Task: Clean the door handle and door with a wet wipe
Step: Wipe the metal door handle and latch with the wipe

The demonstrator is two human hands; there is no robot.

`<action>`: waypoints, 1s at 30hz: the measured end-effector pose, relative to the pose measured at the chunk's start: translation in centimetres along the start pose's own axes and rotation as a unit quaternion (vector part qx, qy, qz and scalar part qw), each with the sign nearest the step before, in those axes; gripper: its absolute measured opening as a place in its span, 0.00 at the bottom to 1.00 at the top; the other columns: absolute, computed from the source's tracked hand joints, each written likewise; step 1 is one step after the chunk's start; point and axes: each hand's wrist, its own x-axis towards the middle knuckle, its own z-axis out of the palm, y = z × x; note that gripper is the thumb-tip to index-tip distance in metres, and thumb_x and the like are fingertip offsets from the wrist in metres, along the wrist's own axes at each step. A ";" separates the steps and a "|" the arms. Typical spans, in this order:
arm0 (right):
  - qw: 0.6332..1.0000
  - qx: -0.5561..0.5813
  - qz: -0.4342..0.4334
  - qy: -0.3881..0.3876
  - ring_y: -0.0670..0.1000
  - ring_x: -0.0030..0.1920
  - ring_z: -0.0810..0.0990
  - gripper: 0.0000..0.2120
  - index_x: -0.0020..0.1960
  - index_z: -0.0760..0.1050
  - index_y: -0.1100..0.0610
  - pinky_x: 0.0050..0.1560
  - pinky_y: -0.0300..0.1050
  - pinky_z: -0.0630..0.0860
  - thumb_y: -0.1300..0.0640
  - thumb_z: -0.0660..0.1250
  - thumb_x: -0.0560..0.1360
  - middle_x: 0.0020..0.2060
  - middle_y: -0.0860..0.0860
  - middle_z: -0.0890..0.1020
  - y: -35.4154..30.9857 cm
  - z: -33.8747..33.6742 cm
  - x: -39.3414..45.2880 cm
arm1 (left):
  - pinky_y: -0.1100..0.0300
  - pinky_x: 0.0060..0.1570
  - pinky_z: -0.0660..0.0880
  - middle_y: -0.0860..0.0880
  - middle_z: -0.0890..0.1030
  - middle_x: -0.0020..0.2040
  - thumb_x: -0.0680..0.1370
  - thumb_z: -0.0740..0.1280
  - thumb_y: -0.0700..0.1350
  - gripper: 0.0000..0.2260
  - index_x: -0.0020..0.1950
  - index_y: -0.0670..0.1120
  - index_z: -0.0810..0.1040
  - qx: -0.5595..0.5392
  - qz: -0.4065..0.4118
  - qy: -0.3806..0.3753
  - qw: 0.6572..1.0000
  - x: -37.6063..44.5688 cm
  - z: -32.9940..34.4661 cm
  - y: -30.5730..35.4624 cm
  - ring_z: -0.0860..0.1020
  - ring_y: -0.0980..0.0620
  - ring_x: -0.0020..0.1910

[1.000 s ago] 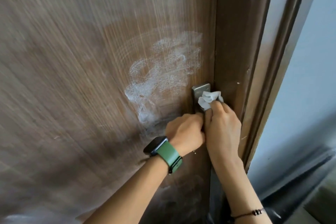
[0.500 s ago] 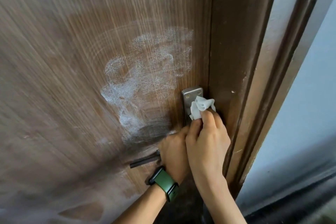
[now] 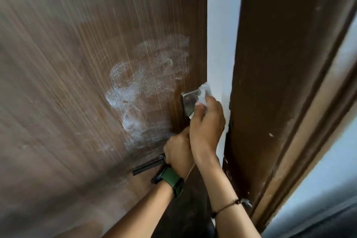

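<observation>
Now right hand (image 3: 207, 121) is pinching the wipe (image 3: 205, 91) against the plate (image 3: 190, 102) at the door (image 3: 77, 83) edge — left hand (image 3: 178, 152) is gripping the handle (image 3: 148, 166).

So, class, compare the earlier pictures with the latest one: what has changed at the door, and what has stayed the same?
The brown wooden door has swung open from the dark brown frame, leaving a bright gap between them. The right hand keeps pressing the crumpled white wet wipe to the silver metal handle plate. The left hand still grips the dark lever handle. The whitish smear remains.
</observation>
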 end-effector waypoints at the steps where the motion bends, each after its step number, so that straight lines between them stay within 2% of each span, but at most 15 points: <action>1: 1.000 0.008 -0.014 0.021 0.51 0.57 0.76 0.14 0.63 0.73 0.59 0.58 0.38 0.70 0.61 0.60 0.78 0.55 0.54 0.79 -0.2 1.0 1.2 | 0.52 0.44 0.74 0.39 0.83 0.46 0.77 0.61 0.42 0.08 0.51 0.43 0.78 -0.035 -0.004 0.017 0.999 0.8 -0.3 -0.2 0.80 0.39 0.46; 5: 0.996 0.078 -0.017 0.038 0.43 0.49 0.77 0.11 0.57 0.77 0.59 0.48 0.23 0.71 0.65 0.62 0.77 0.51 0.48 0.80 1.2 4.8 4.4 | 0.53 0.37 0.71 0.40 0.83 0.43 0.76 0.61 0.47 0.08 0.46 0.43 0.75 -0.077 0.027 0.003 0.997 4.5 -0.4 -2.0 0.80 0.38 0.44; 6: 0.996 0.091 0.002 0.024 0.45 0.49 0.78 0.11 0.56 0.78 0.60 0.49 0.25 0.73 0.65 0.62 0.77 0.52 0.48 0.81 2.1 5.6 4.8 | 0.54 0.35 0.70 0.39 0.82 0.43 0.76 0.61 0.48 0.09 0.45 0.42 0.75 -0.078 0.024 0.010 0.997 5.6 -0.5 -2.6 0.79 0.37 0.43; 8: 0.995 0.087 0.038 -0.008 0.47 0.47 0.79 0.09 0.53 0.79 0.61 0.48 0.40 0.78 0.64 0.61 0.77 0.49 0.52 0.83 3.5 7.2 5.8 | 0.53 0.35 0.71 0.39 0.82 0.42 0.76 0.60 0.50 0.11 0.44 0.42 0.74 -0.075 0.017 0.016 0.997 7.6 -0.4 -3.6 0.79 0.36 0.43; 9: 0.995 0.088 0.045 -0.018 0.45 0.43 0.79 0.08 0.49 0.79 0.61 0.42 0.42 0.77 0.64 0.61 0.77 0.45 0.52 0.83 3.7 8.1 6.7 | 0.52 0.35 0.71 0.39 0.82 0.42 0.76 0.60 0.51 0.12 0.44 0.42 0.74 -0.073 0.013 0.009 0.997 8.6 -0.4 -4.0 0.79 0.36 0.43; 11: 0.992 0.118 0.044 -0.026 0.39 0.36 0.75 0.07 0.43 0.79 0.58 0.35 0.35 0.73 0.63 0.62 0.76 0.37 0.46 0.80 3.3 10.0 8.8 | 0.52 0.35 0.71 0.39 0.82 0.42 0.76 0.60 0.51 0.13 0.44 0.41 0.73 -0.077 0.002 -0.008 0.997 10.5 -0.5 -5.0 0.79 0.37 0.42; 13: 0.988 0.147 0.030 -0.043 0.38 0.37 0.76 0.06 0.45 0.80 0.57 0.36 0.29 0.74 0.59 0.64 0.76 0.39 0.46 0.81 3.0 12.0 10.8 | 0.54 0.34 0.71 0.39 0.82 0.43 0.76 0.60 0.52 0.14 0.44 0.41 0.73 -0.081 -0.004 -0.025 0.996 12.5 -0.5 -6.2 0.79 0.37 0.42; 16: 0.985 0.138 0.059 -0.086 0.45 0.44 0.78 0.08 0.51 0.80 0.59 0.41 0.36 0.77 0.61 0.64 0.76 0.47 0.55 0.83 4.9 14.2 11.1 | 0.51 0.37 0.76 0.40 0.81 0.43 0.77 0.59 0.52 0.14 0.42 0.41 0.73 -0.075 -0.012 -0.053 0.996 14.9 -0.7 -7.7 0.79 0.38 0.42; 18: 0.978 0.150 0.083 -0.116 0.47 0.44 0.79 0.08 0.51 0.81 0.60 0.40 0.36 0.75 0.63 0.65 0.75 0.47 0.56 0.83 5.6 15.5 11.4 | 0.51 0.37 0.76 0.42 0.81 0.42 0.77 0.58 0.52 0.14 0.42 0.42 0.73 -0.069 -0.017 -0.062 0.996 16.4 -0.9 -8.6 0.79 0.40 0.40; 22: 0.972 0.163 0.043 -0.165 0.46 0.42 0.80 0.07 0.44 0.82 0.51 0.38 0.32 0.75 0.57 0.65 0.71 0.40 0.47 0.83 3.8 18.1 15.2 | 0.55 0.32 0.71 0.41 0.81 0.41 0.77 0.58 0.51 0.13 0.41 0.43 0.71 -0.049 -0.030 -0.055 0.997 19.3 -0.8 -10.3 0.79 0.40 0.39; 25: 0.970 0.135 0.032 -0.201 0.50 0.49 0.82 0.13 0.53 0.81 0.56 0.49 0.42 0.80 0.65 0.63 0.74 0.47 0.52 0.84 4.4 19.3 15.5 | 0.57 0.31 0.66 0.40 0.80 0.42 0.77 0.58 0.50 0.12 0.37 0.46 0.65 -0.045 -0.036 -0.045 0.997 20.8 -0.9 -11.4 0.78 0.40 0.38; 27: 0.968 0.107 0.017 -0.227 0.50 0.50 0.82 0.12 0.55 0.80 0.57 0.53 0.47 0.79 0.66 0.63 0.75 0.48 0.52 0.84 4.8 20.0 15.4 | 0.57 0.30 0.66 0.40 0.80 0.42 0.77 0.58 0.50 0.11 0.38 0.46 0.65 -0.042 -0.041 -0.040 0.997 21.8 -0.9 -12.2 0.77 0.40 0.37; 28: 0.967 0.103 0.010 -0.231 0.47 0.48 0.82 0.11 0.55 0.80 0.57 0.52 0.44 0.79 0.65 0.65 0.75 0.47 0.50 0.83 4.6 20.6 15.8 | 0.57 0.30 0.67 0.40 0.80 0.42 0.77 0.58 0.49 0.11 0.38 0.45 0.67 -0.041 -0.045 -0.037 0.997 22.3 -0.9 -12.5 0.77 0.40 0.37; 30: 0.971 0.076 -0.032 -0.224 0.39 0.43 0.81 0.08 0.52 0.81 0.57 0.46 0.31 0.77 0.60 0.68 0.73 0.44 0.45 0.82 3.5 22.3 17.3 | 0.57 0.30 0.69 0.40 0.81 0.42 0.77 0.59 0.49 0.11 0.39 0.44 0.68 -0.042 -0.052 -0.031 0.997 23.1 -1.0 -13.2 0.78 0.39 0.38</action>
